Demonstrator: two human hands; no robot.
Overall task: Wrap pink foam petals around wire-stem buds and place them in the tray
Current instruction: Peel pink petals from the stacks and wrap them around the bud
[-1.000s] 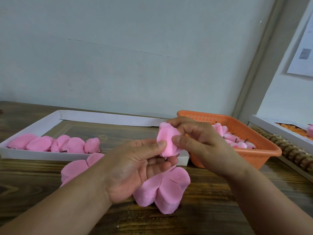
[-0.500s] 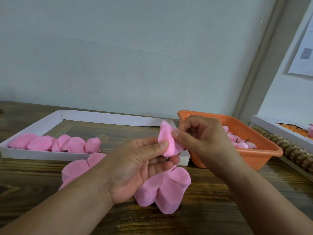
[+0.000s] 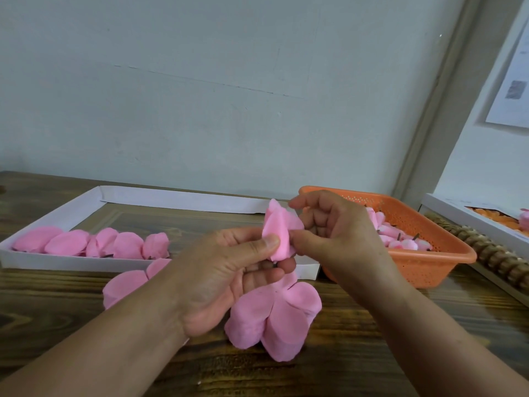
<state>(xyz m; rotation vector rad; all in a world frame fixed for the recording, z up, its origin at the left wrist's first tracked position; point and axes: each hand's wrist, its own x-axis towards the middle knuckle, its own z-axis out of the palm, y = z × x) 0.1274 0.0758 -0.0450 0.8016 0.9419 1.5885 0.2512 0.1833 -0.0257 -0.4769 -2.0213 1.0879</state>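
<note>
My left hand [image 3: 229, 270] pinches a pink foam petal bud [image 3: 279, 230] between thumb and fingers, and a short dark wire stem shows just below it. My right hand [image 3: 335, 236] touches the bud's right edge with thumb and fingertips. Under my hands, loose pink petals [image 3: 274, 316] lie in a pile on the wooden table, with more petals [image 3: 126, 282] to the left. A white tray [image 3: 71, 262] at the back left holds a row of wrapped pink buds [image 3: 94, 245].
An orange perforated basket [image 3: 423, 267] on the right holds several small pink buds with wire stems. Farther right, a white box [image 3: 469, 222] with orange pieces and a row of brown beads [image 3: 498, 256] lie along the table edge. A grey wall stands behind.
My right hand has shifted from covering the bud's top to its right side, folding the petal closer around it. The left hand has kept its hold.
</note>
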